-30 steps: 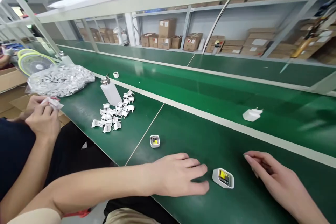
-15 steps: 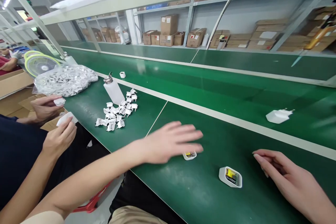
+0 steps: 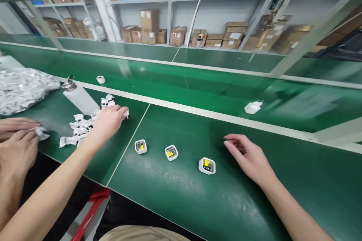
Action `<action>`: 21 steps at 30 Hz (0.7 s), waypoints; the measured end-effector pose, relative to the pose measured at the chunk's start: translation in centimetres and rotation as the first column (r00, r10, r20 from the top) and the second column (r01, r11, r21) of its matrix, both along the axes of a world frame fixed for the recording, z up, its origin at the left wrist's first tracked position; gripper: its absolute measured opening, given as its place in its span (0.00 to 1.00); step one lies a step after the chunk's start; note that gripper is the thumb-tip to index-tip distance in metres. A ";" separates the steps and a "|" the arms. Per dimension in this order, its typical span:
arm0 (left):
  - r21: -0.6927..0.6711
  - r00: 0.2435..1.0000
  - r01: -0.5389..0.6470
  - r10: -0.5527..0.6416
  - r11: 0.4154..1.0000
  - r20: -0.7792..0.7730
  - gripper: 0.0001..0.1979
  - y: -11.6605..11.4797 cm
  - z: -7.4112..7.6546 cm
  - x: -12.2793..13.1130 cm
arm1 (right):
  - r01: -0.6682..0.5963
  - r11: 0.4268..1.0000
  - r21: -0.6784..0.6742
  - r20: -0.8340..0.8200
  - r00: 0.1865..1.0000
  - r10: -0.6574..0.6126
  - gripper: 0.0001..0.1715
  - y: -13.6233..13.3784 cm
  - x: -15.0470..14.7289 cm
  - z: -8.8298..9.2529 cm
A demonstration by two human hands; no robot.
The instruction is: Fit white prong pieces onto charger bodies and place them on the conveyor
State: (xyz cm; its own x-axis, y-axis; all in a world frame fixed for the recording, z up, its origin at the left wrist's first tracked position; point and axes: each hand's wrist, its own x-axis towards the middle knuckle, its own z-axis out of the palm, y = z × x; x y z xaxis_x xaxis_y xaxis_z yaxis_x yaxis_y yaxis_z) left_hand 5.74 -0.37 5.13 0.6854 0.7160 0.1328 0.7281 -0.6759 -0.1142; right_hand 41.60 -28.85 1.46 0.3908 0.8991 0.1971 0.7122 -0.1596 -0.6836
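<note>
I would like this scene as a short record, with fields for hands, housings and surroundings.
Left hand: at the white plug parts; grip unclear
Right hand: loosely curled, no item visible in it
Open white housings: three, on the green table, roughly in line
Bottle: white, beside the parts
Adapter: white, beyond the pale strip
Co-worker's hands: at left, with a white piece

The worktop [image 3: 186,203] looks smooth, faintly glossy, with pale marks toward its near edge; the housings [image 3: 200,165] and plug pieces [image 3: 66,141] look like smooth plastic; the bottle [image 3: 82,99] near the far edge seems milky plastic, its cap [image 3: 69,84] shiny metal; the bag [image 3: 25,88] is crinkled clear film.
</note>
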 end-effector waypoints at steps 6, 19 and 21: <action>-0.274 0.793 0.536 -0.365 0.799 0.487 0.12 -9.3 3.1 6.7 | -0.453 0.866 -0.214 0.041 0.881 0.471 0.26 -0.2 -4.5 2.0; -0.392 0.624 0.718 -0.281 0.576 0.729 0.17 -16.0 -0.9 10.4 | -0.371 0.909 0.192 -0.458 0.785 0.417 0.28 -1.2 -5.4 3.1; -0.310 0.594 0.729 -0.339 0.610 0.730 0.13 -16.5 -0.9 11.2 | -0.316 0.932 0.179 -0.589 0.724 0.359 0.23 -1.1 -6.4 3.1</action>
